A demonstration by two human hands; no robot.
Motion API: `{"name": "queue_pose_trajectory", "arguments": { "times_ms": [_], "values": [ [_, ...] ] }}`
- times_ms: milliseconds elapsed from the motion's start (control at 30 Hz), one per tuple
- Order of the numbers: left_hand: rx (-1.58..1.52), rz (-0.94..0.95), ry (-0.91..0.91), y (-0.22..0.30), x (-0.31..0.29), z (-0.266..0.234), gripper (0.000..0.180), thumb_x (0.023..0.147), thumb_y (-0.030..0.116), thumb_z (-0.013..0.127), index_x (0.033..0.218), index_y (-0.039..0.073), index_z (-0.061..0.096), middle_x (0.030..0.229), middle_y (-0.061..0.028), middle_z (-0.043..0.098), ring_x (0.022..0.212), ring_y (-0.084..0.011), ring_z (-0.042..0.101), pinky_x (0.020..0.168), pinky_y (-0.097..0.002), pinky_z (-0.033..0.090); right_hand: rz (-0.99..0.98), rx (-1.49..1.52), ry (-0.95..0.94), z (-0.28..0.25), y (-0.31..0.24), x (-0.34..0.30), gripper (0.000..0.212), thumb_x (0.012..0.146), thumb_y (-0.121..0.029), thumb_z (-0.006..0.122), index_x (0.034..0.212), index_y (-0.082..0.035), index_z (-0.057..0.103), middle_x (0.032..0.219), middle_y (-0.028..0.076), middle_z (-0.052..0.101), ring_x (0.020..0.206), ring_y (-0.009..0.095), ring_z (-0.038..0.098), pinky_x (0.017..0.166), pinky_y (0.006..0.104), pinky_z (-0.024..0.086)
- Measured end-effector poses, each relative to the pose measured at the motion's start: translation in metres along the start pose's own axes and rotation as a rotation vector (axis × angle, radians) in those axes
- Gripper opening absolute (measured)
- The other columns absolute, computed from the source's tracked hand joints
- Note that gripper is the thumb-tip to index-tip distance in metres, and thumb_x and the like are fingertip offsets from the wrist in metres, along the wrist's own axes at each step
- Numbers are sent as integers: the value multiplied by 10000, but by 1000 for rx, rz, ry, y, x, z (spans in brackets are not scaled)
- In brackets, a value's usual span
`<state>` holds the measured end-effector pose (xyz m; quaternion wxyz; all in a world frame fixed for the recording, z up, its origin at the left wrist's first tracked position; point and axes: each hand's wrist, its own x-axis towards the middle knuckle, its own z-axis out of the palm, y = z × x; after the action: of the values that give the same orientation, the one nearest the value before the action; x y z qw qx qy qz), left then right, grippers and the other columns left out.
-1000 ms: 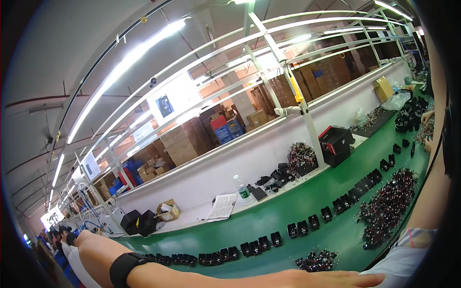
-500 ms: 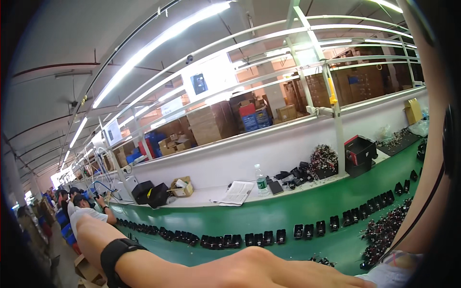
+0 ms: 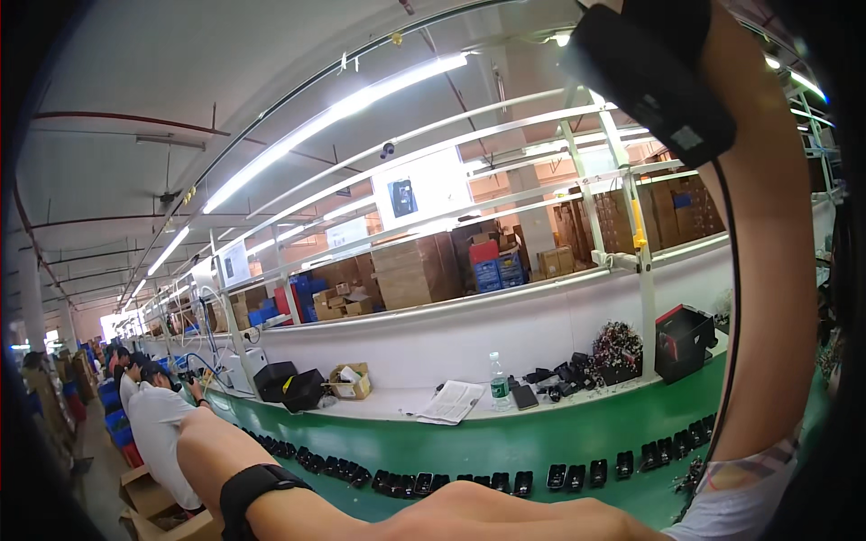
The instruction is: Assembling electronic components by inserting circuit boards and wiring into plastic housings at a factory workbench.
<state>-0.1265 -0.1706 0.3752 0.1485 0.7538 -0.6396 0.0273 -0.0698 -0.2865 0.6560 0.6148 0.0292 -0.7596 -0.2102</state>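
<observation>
Across the bottom runs my left forearm with a black wristband [image 3: 262,491]. The back of my left hand [image 3: 505,518] shows at the lower edge, close to my white sleeve [image 3: 744,500] on the right. Its fingers are cut off or hidden, so their pose does not show. My bare right arm [image 3: 771,270] rises along the right side, with a black box-shaped device [image 3: 654,86] strapped near its top and a black cable running down. My right hand lies outside the picture. Beyond my left hand, a row of small black housings [image 3: 555,476] stands on the green bench [image 3: 379,442].
A ledge behind the bench holds a water bottle [image 3: 499,379], papers [image 3: 449,402], a heap of wired parts [image 3: 619,352] and black bins [image 3: 683,343]. Several co-workers [image 3: 162,424] sit at the left, near open cardboard boxes [image 3: 149,494]. A metal frame [image 3: 642,270] stands behind.
The view has tilted upward, so the bench sits lower. My right arm now shows further left, with the black device in sight. My left hand stays low, nearer the bottom edge.
</observation>
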Motion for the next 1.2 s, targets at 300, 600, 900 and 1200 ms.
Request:
{"name": "queue_pose_trajectory", "arguments": {
  "times_ms": [300, 600, 900, 1200],
  "values": [
    [-41, -80, -62, -29, 23, -7, 430, 913, 305, 562, 866, -116, 638, 892, -216, 652, 802, -316, 649, 781, -379, 514, 46, -217, 11, -70, 9, 4, 315, 739, -85, 528, 540, -191, 309, 473, -55, 271, 379, 84, 220, 382, 266, 148],
    [-74, -129, -157, -43, 13, -19, 476, 915, 364, 552, 862, -104, 626, 872, -180, 652, 776, -287, 644, 776, -366, 506, 117, -476, 26, -151, 11, -4, 309, 738, -108, 541, 524, -182, 331, 472, -58, 280, 381, 85, 219, 380, 267, 159],
    [250, -478, 910, -71, -22, -50, 271, 932, 285, 565, 894, 17, 578, 831, -62, 633, 792, -108, 596, 738, -241, 465, 251, -449, 34, -165, 50, -51, 300, 766, -149, 573, 522, -165, 399, 466, -46, 291, 383, 79, 234, 378, 282, 169],
    [-559, -472, 1050, -206, -22, 58, 450, 970, 400, 470, 1159, -6, 507, 1019, -100, 614, 903, -192, 621, 748, -296, 495, 526, -1194, 112, -158, 94, -288, 336, 760, -261, 609, 637, 49, 571, 521, 186, 492, 514, 239, 464, 554, 422, 391]
  ]
}}
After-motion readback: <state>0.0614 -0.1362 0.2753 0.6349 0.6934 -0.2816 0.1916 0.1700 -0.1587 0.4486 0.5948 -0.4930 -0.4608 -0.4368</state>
